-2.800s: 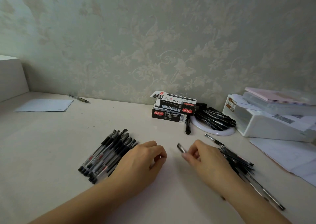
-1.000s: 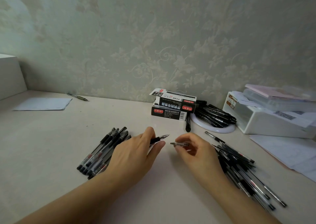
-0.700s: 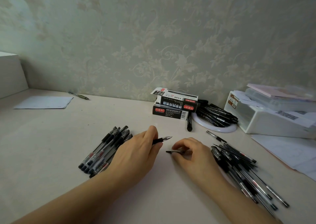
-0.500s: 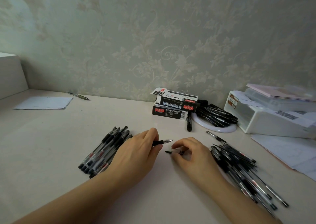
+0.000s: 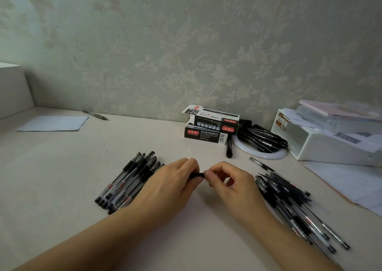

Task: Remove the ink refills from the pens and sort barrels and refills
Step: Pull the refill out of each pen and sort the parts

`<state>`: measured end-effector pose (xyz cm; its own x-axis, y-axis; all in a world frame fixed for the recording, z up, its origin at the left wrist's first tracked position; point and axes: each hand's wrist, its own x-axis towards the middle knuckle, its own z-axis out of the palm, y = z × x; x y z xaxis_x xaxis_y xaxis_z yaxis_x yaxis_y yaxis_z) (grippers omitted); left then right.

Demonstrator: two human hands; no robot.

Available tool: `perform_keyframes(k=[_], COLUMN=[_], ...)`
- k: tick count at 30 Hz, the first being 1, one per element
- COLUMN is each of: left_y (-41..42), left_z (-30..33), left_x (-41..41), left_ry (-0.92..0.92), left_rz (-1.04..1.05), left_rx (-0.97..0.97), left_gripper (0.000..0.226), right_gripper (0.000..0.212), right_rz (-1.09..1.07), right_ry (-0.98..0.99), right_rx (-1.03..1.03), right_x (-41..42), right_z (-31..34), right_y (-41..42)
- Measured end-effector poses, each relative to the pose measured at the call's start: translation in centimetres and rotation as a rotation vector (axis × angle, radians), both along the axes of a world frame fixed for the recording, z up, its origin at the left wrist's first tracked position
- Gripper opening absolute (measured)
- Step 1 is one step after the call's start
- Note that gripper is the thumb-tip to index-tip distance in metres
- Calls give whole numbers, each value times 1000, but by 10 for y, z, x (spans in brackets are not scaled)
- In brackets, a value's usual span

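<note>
On the pale cream desk, the left hand and the right hand meet at the middle, both grasping 1 black pen: the left hand's curled fingers wrap its body, and the right hand's thumb and fingertips pinch the end that points right. Only a short black stretch of the pen shows between them, just above the desk surface.

To the left, partly under the left hand, lies a neat row of clear-barrelled pens with black grips, side by side and angled toward the wall. To the right, touching the right wrist's side, sprawls a loose pile of thin black pens and refills (which pieces are which cannot be told).

Behind the hands stand 2 stacked black-and-white cardboard pen boxes; the upper one reads "1120" upside down, and both carry red labels with Chinese characters too small to read. Beside them, a round white plate bears a heap of black markers. A white plastic storage box sits at the right, with loose white papers in front. At far left lie a light blue paper sheet and 1 grey pen.
</note>
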<state>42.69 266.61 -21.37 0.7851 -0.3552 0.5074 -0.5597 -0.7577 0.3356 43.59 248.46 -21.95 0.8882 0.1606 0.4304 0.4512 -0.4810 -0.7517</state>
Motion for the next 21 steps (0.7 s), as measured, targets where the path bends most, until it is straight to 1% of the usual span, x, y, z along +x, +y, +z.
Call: perform_keyframes(k=[3, 7, 8, 12, 16, 19, 21], left_y=[0, 0, 0, 0, 1, 0, 0], left_z=[-1, 1, 2, 3, 3, 2, 2], left_x=[0, -1, -1, -1, 0, 0, 0], left_ry=[16, 17, 17, 28, 36, 26, 24], left_rz=[-15, -28, -29, -26, -4, 25, 35], left_rx=[-24, -8, -1, -1, 12, 38, 31], left_gripper=[14, 11, 10, 8, 19, 28, 30], right_gripper=[16, 29, 29, 15, 10, 13, 15], right_rz=[33, 65, 71, 74, 83, 95, 89], right_ry=[72, 116, 120, 129, 127, 136, 140], right_rx=[67, 145, 142, 120, 145, 181, 192], right_x=[1, 1, 1, 4, 4, 3, 3], right_z=[1, 2, 2, 0, 1, 2, 2], right_y=[-2, -2, -2, -4, -5, -4, -4])
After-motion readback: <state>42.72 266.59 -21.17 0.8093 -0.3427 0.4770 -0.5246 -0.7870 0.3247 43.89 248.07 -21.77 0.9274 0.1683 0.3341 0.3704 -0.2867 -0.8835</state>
